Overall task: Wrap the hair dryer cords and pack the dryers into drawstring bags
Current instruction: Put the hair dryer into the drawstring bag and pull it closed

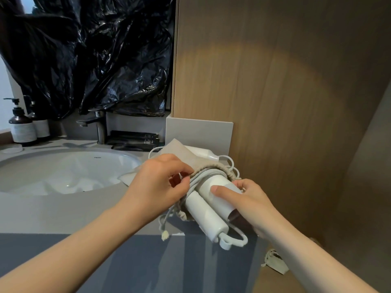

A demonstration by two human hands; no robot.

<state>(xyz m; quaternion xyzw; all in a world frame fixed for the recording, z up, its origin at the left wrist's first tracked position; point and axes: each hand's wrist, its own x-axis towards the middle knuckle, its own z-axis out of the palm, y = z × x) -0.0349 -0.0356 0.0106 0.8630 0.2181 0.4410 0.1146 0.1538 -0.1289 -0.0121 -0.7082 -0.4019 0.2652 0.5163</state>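
Note:
A white folded hair dryer (208,210) with its grey cord (195,179) coiled round it lies half inside the mouth of a beige drawstring bag (179,153) on the grey counter (63,210). My left hand (156,185) pinches the bag's gathered rim at the left of the dryer. My right hand (249,204) grips the dryer's barrel, thumb on top. The dryer's handle and its cord loop stick out over the counter's front edge. A second white dryer (201,153) lies behind the bag, mostly hidden. The bag's drawstring end (164,235) hangs down.
An oval white sink (63,172) with a dark tap (99,125) lies to the left. Pump bottles (22,127) stand at the far left, black sachets (133,138) behind the sink. A wooden wall (275,102) rises on the right. Another small drawstring bag (275,262) lies low right.

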